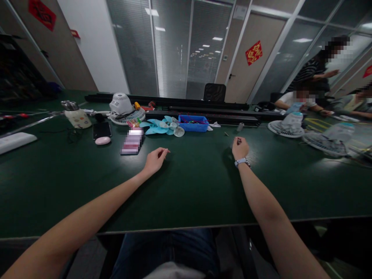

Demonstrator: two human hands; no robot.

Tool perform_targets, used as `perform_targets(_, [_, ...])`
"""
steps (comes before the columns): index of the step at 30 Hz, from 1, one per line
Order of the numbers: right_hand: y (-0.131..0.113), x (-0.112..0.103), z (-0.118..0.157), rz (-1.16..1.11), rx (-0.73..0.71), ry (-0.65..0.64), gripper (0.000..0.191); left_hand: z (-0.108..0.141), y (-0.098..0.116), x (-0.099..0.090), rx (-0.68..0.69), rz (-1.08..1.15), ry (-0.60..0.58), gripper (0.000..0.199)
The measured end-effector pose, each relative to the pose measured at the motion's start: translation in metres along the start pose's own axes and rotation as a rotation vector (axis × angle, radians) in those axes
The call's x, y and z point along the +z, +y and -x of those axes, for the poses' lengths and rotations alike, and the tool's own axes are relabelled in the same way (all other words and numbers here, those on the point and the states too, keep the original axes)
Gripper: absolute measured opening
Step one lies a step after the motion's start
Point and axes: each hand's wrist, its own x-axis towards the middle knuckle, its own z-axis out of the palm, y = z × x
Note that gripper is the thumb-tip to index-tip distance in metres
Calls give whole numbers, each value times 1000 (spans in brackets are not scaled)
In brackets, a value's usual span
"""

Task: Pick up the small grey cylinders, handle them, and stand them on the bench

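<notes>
My left hand (155, 160) rests on the green table (192, 182) with its fingers curled into a pinch; something tiny may be at the fingertips, too small to name. Beyond it lie a phone (133, 141) and blue fan blades (162, 126). My right hand (240, 147), with a watch (242, 161) at the wrist, is closed further right on the table. Its fingers curl round something small and dark that I cannot make out. Just past this hand are a small metal cylinder (240, 126) and a tiny loose piece (226, 134).
A blue bin (193, 123) holds small parts. A white fan housing (121, 104), a floral bottle (76, 116), a dark phone (101, 130) and a pink oval object (102, 140) stand left. More fan parts (287, 126) and several people are at the right.
</notes>
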Motion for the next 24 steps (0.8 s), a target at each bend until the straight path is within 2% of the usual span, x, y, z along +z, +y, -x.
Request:
perform_targets(6, [-3,-3,1,-17,31,48,31,-1,0,-1,19,-20,-3,44])
perform_targets(12, [-6,-6,2,37,32,2,27,0,0,0,25,-29,-3,44])
perform_targets(18, [-6,-7,4,71,-31,-12,26,0,-1,1,34,-24,8,43])
perform_targets(24, [-6,-7,4,71,7,-31,25,0,-1,1,35,-13,3,41])
